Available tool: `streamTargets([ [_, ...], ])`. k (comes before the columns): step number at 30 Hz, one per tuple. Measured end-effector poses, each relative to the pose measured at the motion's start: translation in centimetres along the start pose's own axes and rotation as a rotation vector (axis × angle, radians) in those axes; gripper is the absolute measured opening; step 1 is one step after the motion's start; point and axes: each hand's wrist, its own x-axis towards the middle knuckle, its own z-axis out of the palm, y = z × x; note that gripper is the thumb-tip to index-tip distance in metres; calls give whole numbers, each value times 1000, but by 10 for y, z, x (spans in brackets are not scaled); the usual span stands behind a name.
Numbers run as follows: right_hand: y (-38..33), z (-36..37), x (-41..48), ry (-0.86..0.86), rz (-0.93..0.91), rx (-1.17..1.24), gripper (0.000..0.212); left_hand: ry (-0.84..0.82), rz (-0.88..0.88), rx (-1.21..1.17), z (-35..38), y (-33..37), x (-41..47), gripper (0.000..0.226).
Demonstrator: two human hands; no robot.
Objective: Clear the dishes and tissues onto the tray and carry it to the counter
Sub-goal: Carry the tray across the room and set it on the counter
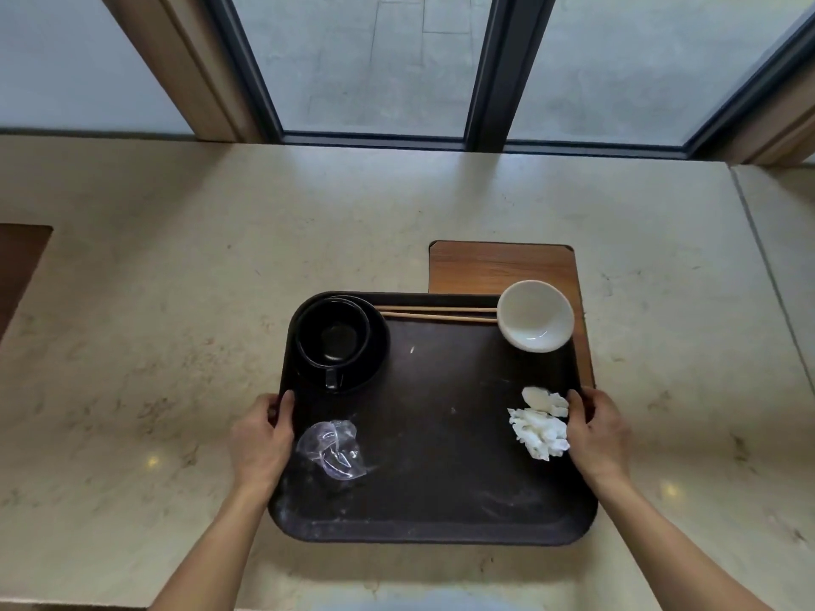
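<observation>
A dark brown tray [441, 456] lies in front of me on the beige stone top. My left hand [260, 438] grips its left rim and my right hand [595, 434] grips its right rim. On the tray, a black cup [331, 337] stands on a black saucer [377, 346] at the far left. A white bowl [536, 315] sits at the far right corner, with two wooden chopsticks [436, 314] lying between them along the far rim. Crumpled white tissues [540, 423] rest by my right thumb. A crumpled clear plastic wrapper [330, 449] lies near my left hand.
A wooden placemat [502, 266] lies partly under the tray's far right corner. The beige stone counter [176, 302] spreads all around. A dark wooden inset [17, 266] is at the left edge. Tall windows with dark frames [489, 72] rise behind the counter.
</observation>
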Motion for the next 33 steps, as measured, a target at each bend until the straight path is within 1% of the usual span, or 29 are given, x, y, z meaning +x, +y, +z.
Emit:
streamTargets([
  [5,-3,9,13,-2,-32,-69,27,-18,-12,59,9,0,9,39],
  [14,-4,17,14,28,4,-92,23,-39,-8,168,16,-2,19,50],
  [21,-4,18,13,47,11,-90,21,-39,-43,122,19,0,18,44],
  [26,-5,16,12,46,16,-73,23,-55,-44,90,18,5,17,39],
  [29,-7,12,12,27,29,-58,27,-89,-26,88,12,4,17,37],
  [33,-12,5,11,-48,51,-33,30,-124,17,68,4,2,14,38],
])
